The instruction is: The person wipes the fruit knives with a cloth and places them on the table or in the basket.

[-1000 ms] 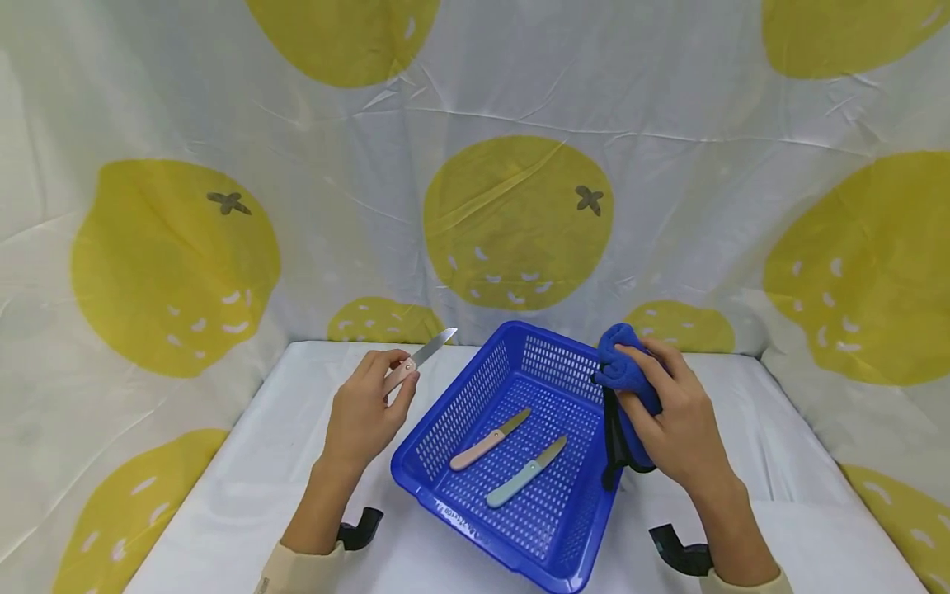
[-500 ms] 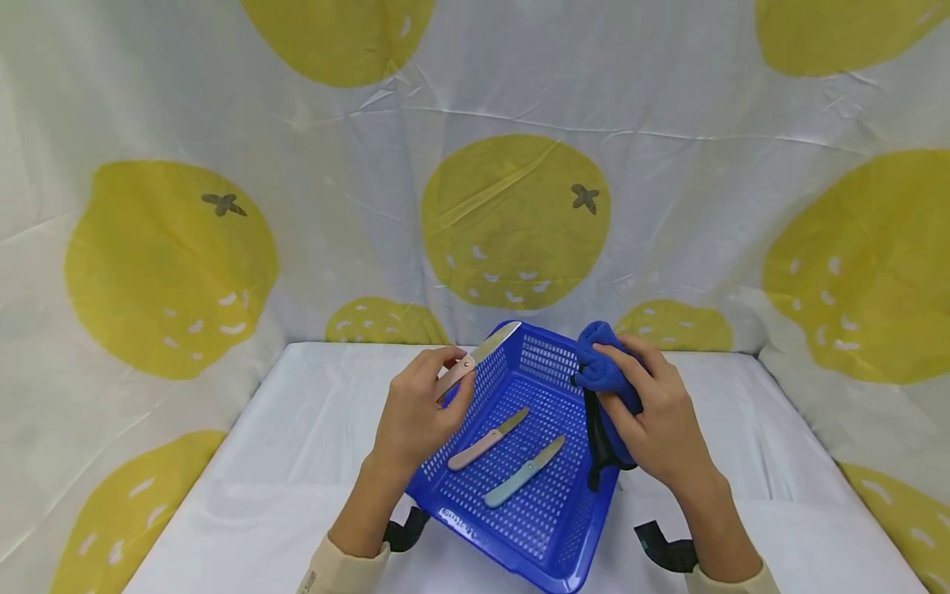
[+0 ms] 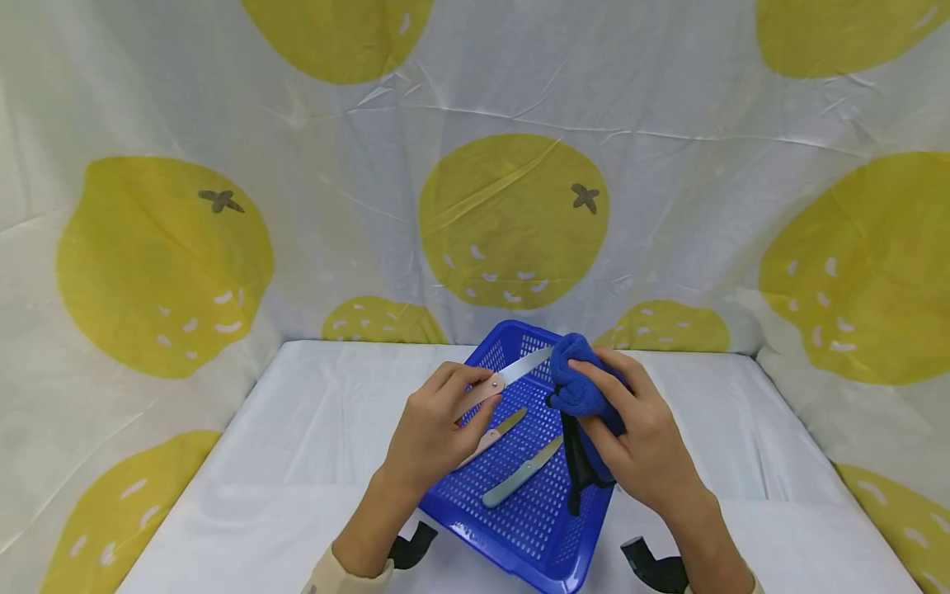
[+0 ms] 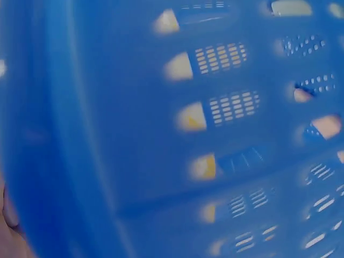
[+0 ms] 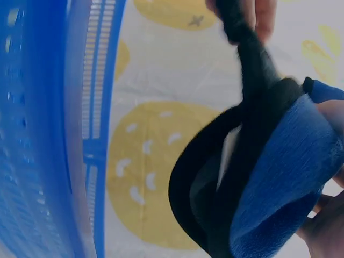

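Observation:
Above the left side of a blue plastic basket (image 3: 512,544), my left hand (image 3: 438,421) pinches the pale pink handle of a small knife (image 3: 525,365). Its blade points up to the right, and the tip meets a bunched blue cloth (image 3: 575,375) with black edging. Fingers and thumb of my right hand (image 3: 641,429) grip that cloth over the basket's right side. Whether the cloth wraps the tip cannot be told. In the right wrist view the cloth (image 5: 290,177) hangs in folds. Inside the basket lie a second pink-handled knife (image 3: 512,421), partly behind my left hand, and a light blue-handled knife (image 3: 519,478).
The basket stands on a table with a white cover (image 3: 312,462). Behind it hangs a white curtain (image 3: 334,206) printed with yellow lemons. A perforated basket wall (image 4: 134,134) fills the left wrist view. Black curved mounts (image 3: 656,565) sit at both wrists.
My left hand has carried the knife rightward from beside the basket to over it. My right hand has moved left with the cloth, and the blade tip now meets the cloth.

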### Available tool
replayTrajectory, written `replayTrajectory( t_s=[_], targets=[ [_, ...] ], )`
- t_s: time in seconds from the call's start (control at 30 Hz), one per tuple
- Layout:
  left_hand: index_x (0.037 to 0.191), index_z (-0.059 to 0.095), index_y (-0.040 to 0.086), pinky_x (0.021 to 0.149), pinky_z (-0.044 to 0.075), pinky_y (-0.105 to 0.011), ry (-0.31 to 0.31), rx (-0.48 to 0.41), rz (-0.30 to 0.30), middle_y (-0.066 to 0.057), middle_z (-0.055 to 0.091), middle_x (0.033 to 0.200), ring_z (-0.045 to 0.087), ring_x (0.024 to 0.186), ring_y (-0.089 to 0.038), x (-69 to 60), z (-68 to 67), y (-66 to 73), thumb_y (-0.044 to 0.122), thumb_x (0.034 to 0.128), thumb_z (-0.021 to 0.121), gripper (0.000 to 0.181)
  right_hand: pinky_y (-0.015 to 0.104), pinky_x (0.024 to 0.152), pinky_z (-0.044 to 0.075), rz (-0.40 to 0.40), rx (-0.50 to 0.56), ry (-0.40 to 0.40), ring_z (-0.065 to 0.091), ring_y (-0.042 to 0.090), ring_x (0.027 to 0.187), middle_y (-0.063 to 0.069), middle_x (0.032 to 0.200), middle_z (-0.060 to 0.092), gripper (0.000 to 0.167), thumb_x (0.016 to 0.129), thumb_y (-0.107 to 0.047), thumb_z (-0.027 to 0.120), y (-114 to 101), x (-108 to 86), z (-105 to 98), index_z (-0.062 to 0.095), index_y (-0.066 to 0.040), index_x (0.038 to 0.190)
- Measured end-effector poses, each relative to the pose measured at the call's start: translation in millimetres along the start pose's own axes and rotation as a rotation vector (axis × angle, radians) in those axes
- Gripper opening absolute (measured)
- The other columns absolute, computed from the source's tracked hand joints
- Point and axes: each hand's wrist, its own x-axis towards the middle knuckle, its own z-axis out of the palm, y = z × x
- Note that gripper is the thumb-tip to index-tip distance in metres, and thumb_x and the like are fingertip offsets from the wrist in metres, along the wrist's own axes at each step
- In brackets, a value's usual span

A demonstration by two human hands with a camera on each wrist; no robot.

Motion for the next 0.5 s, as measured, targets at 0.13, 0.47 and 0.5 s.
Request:
replayTrajectory(
  t_s=[0.13, 0.47, 0.5],
  targets=[
    [0.115, 0.069, 0.008, 0.080, 0.062, -0.026, 0.010, -0.014, 0.038, -0.005, 0.067, 0.108, 0.074, 0.097, -0.017, 0.2, 5.0, 1.5, 0.013, 0.0883, 0.081, 0.030, 0.012, 0.116, 0.033, -0.058, -0.003, 0.006, 0.053, 0.032, 0.132, 0.014, 0.144, 0.056, 0.042, 0.107, -0.039, 0.051, -7, 0.6, 8, 0.065, -0.017, 0.139],
    [0.117, 0.071, 0.007, 0.079, 0.062, -0.025, 0.037, -0.024, 0.101, -0.006, 0.072, 0.108, 0.076, 0.092, -0.018, -1.4, 10.1, 6.4, 0.010, 0.0853, 0.082, 0.034, 0.042, 0.113, 0.042, -0.119, -0.043, -0.054, 0.054, 0.030, 0.129, 0.008, 0.142, 0.060, 0.055, 0.085, -0.011, 0.076, -16, 3.5, 21, 0.066, -0.020, 0.138],
    [0.117, 0.072, 0.007, 0.079, 0.062, -0.024, 0.041, -0.025, 0.113, -0.006, 0.073, 0.107, 0.076, 0.091, -0.017, -1.3, 10.7, 6.6, 0.009, 0.0847, 0.082, 0.034, 0.046, 0.111, 0.043, -0.124, -0.047, -0.057, 0.055, 0.031, 0.129, 0.009, 0.142, 0.060, 0.055, 0.085, -0.012, 0.077, -17, 3.6, 22, 0.066, -0.019, 0.138]
  ],
)
